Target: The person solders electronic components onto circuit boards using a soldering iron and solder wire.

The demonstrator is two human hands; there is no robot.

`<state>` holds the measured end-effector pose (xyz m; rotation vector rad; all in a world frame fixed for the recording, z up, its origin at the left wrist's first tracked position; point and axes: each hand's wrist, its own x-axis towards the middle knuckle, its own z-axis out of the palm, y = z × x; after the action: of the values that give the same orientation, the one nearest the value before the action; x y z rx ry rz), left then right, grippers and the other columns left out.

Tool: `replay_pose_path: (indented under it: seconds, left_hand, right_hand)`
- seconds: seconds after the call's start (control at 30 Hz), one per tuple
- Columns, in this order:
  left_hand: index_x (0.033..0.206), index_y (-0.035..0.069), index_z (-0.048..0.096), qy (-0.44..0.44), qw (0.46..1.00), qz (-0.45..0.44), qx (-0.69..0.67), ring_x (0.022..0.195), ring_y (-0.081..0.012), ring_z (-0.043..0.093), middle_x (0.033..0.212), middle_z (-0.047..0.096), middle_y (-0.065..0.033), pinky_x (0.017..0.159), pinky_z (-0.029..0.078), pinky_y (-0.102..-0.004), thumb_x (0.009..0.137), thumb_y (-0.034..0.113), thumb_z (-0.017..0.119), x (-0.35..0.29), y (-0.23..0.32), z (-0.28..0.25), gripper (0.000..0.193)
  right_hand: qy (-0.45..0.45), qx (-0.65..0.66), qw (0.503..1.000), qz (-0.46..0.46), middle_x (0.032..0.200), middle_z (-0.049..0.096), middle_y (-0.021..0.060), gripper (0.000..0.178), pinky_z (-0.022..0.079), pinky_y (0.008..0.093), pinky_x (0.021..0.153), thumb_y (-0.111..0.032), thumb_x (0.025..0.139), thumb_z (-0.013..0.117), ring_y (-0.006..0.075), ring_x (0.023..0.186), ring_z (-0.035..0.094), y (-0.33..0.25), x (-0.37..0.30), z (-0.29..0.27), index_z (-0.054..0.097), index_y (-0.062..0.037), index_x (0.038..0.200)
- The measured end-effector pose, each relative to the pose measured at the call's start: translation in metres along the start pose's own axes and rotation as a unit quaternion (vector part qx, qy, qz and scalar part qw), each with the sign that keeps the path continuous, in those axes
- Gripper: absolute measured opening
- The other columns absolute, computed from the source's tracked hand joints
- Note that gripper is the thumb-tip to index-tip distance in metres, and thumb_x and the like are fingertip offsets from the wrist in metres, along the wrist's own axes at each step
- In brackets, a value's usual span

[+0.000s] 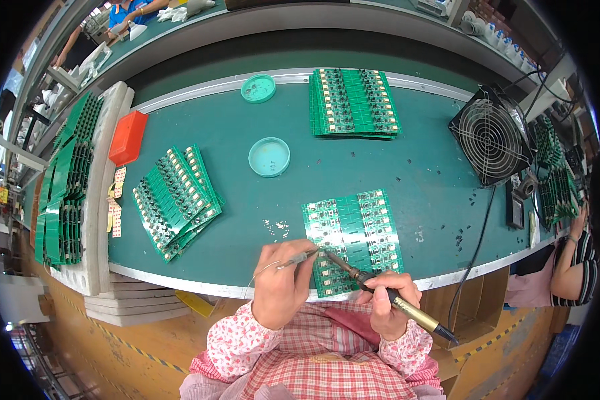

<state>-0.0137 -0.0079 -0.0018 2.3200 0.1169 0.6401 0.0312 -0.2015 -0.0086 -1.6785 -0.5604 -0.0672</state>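
Note:
A green circuit board panel (355,250) with rows of small components lies flat at the bench's front edge. My right hand (392,308) is closed around a soldering iron (407,305) with a black grip and gold handle. Its tip meets the panel's left part. From the other side, my left hand (280,277) pinches slim pointed tweezers (300,259), their points close to the iron's tip. A thin wire loops beside that hand; where it ends I cannot tell. Small pale parts (277,229) are scattered just beyond my left hand.
Stacked green panels lie at left (177,200) and at the back (355,103). Two round turquoise dishes (269,172) hold small bits. A red bin (127,138), a foam tray (100,220) of boards and a black fan (490,137) flank the bench. Dark parts and a cable lie right.

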Motion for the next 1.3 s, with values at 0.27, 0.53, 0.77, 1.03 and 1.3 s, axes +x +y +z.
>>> replay_pose_path:
  seconds: [0.27,0.53,0.77,1.03,1.3]
  left_hand:
    - [0.102,0.002,0.066,-0.002,1.000,0.001,-0.003,0.085,-0.0305,0.064,0.101,0.070,-0.0105,0.077,0.049,-0.0380,0.083,-0.004,0.070,0.000,0.000,0.000,0.020]
    - [0.102,0.003,0.066,-0.002,1.000,0.000,-0.001,0.085,-0.0300,0.064,0.101,0.070,-0.0099,0.077,0.049,-0.0379,0.083,-0.005,0.070,0.000,0.000,0.000,0.021]
    - [0.102,0.003,0.066,0.003,1.000,0.002,0.000,0.086,-0.0290,0.065,0.100,0.070,-0.0089,0.077,0.048,-0.0372,0.083,-0.005,0.070,-0.001,0.000,0.001,0.021]
    - [0.101,0.003,0.067,0.010,1.000,0.004,0.000,0.085,-0.0289,0.065,0.100,0.070,-0.0091,0.077,0.049,-0.0368,0.083,-0.004,0.070,-0.001,0.000,0.001,0.019]
    - [0.102,0.003,0.067,0.012,1.000,0.003,0.006,0.086,-0.0286,0.065,0.100,0.070,-0.0091,0.078,0.049,-0.0367,0.084,-0.002,0.071,-0.001,0.001,0.001,0.019]
  right_hand:
    - [-0.007,-0.014,1.000,-0.005,0.060,0.067,0.0035,0.006,0.054,0.0298,0.056,-0.009,0.090,0.063,0.0163,0.057,0.068,0.000,0.003,0.001,0.063,-0.0038,0.093]
    - [-0.019,-0.028,0.999,-0.013,0.061,0.069,0.0033,0.007,0.055,0.0312,0.057,-0.008,0.089,0.065,0.0180,0.058,0.069,0.003,0.004,0.003,0.063,-0.0034,0.093]
    - [-0.056,-0.035,0.993,-0.102,0.067,0.070,0.0057,0.008,0.054,0.0311,0.055,-0.005,0.087,0.068,0.0191,0.060,0.068,0.001,0.011,0.001,0.064,-0.0028,0.093]
    - [-0.024,-0.044,0.993,-0.106,0.064,0.069,0.0050,0.006,0.054,0.0300,0.055,-0.007,0.088,0.067,0.0185,0.059,0.068,-0.001,0.006,-0.001,0.064,-0.0031,0.092]
    - [0.016,-0.103,0.990,-0.095,0.070,0.068,0.0074,0.015,0.055,0.0328,0.061,-0.007,0.087,0.067,0.0214,0.065,0.068,0.001,-0.001,-0.010,0.065,-0.0041,0.101]
